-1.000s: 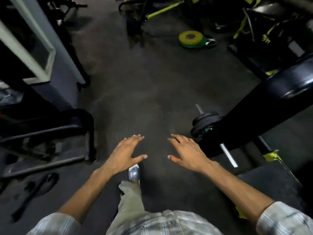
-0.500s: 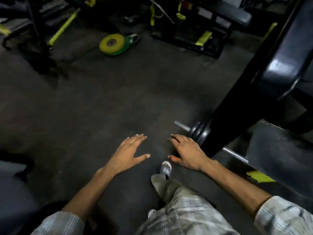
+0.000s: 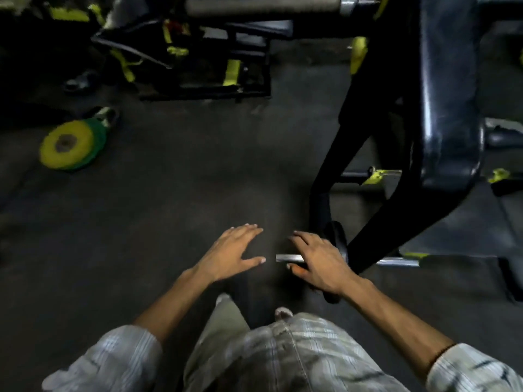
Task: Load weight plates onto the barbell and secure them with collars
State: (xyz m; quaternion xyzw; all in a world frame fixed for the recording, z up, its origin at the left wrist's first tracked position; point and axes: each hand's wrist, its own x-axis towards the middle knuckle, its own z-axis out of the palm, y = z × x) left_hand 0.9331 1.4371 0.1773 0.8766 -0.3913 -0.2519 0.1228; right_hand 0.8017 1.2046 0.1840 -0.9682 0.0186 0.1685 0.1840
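We see a dark, dull floor point(image 3: 175, 193) filling most of the frame. At left centre a yellow plate point(image 3: 66, 144) lies on a green plate point(image 3: 99, 138), which rests on the floor. In the lower centre right the barbell point(image 3: 288, 258) lies low, its black plates point(image 3: 338, 239) standing on edge. A black machine frame point(image 3: 319, 199) stands right by them. At top centre stands a black-and-yellow bench frame point(image 3: 203, 86), with a dark shoe point(image 3: 80, 80) to its left.

The pale checked shirt point(image 3: 300, 357) has thin dark stripes. The left sleeve point(image 3: 113, 360) and right sleeve point(image 3: 475, 369) are rolled above bare forearms. Light khaki trousers point(image 3: 218, 329) are worn. The left hand point(image 3: 229, 254) and right hand point(image 3: 319, 261) are bare.
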